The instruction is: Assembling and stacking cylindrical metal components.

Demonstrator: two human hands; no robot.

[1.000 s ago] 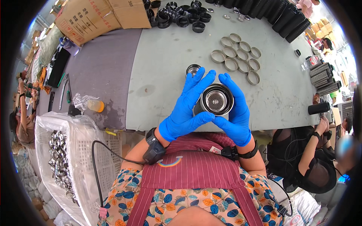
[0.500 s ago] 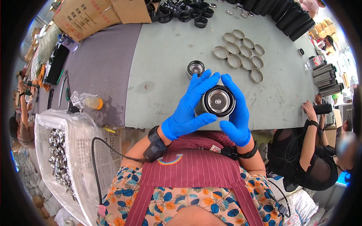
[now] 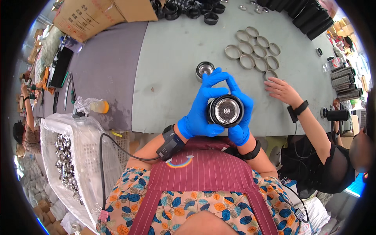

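Observation:
Both my hands wear blue gloves. Between them, near the table's front edge, is a black cylinder whose upturned round end has a shiny metal rim and a mesh centre. My left hand wraps its left side, thumb along the near edge. My right hand curls round the right side, with fingertips of both hands meeting beyond it. The palms and the cylinder's lower part are hidden. Just past my left fingertips stands a smaller black round cup with a silver inside, on the grey table.
Several thin metal rings lie at the far right, where a co-worker's hand touches the nearest. Black rings and a cardboard box are at the back. Left are pliers, an orange-capped bottle and a plastic-lined crate of metal clamps.
My hands have closed in round the black cylinder, their fingertips now together behind it. From the right, the co-worker's arm has reached across to the metal rings, leaving a black cylinder at the table edge.

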